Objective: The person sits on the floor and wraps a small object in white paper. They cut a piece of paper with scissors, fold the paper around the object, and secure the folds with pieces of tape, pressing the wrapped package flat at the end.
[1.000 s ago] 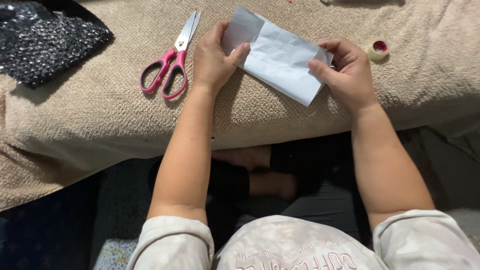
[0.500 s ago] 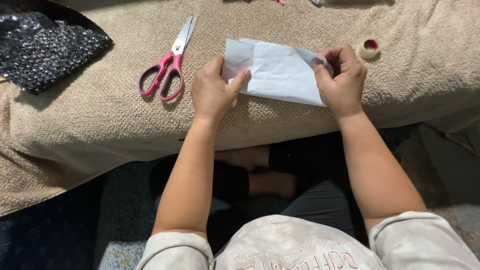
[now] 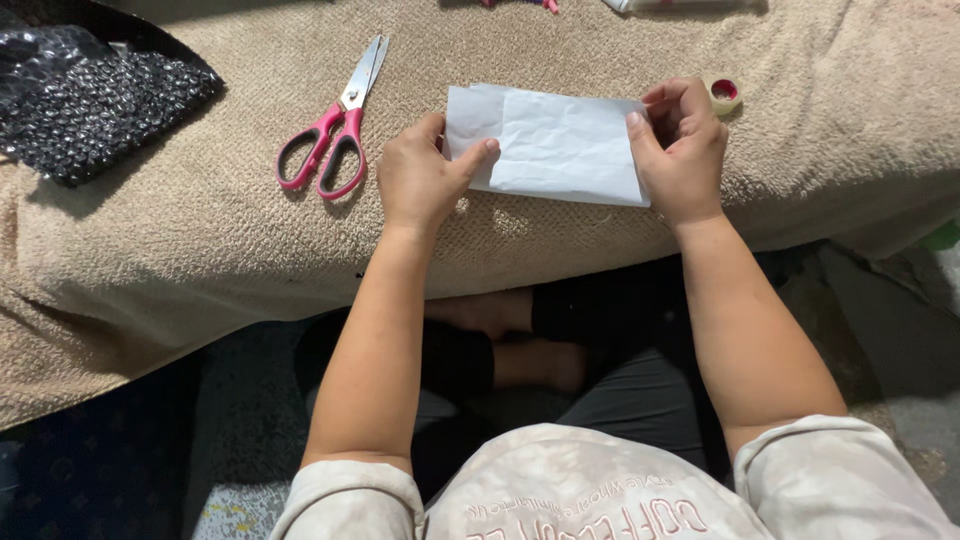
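A creased, folded white paper [image 3: 555,145] lies nearly flat on a beige towel-like cover [image 3: 180,230]. My left hand [image 3: 420,180] pinches the paper's left edge between thumb and fingers. My right hand [image 3: 685,150] grips its right edge, thumb on top. Pink-handled scissors [image 3: 335,125] lie shut to the left of my left hand. A small roll of tape [image 3: 724,94] with a red core sits just behind my right hand.
A black bubble-textured bag [image 3: 95,95] rests at the far left on the cover. The cover's front edge drops off toward my crossed legs [image 3: 520,350] below. Small items peek in at the top edge.
The paper has come down from a tilted, lifted pose to lie level on the cover. Both hands moved with it and kept hold of its ends.
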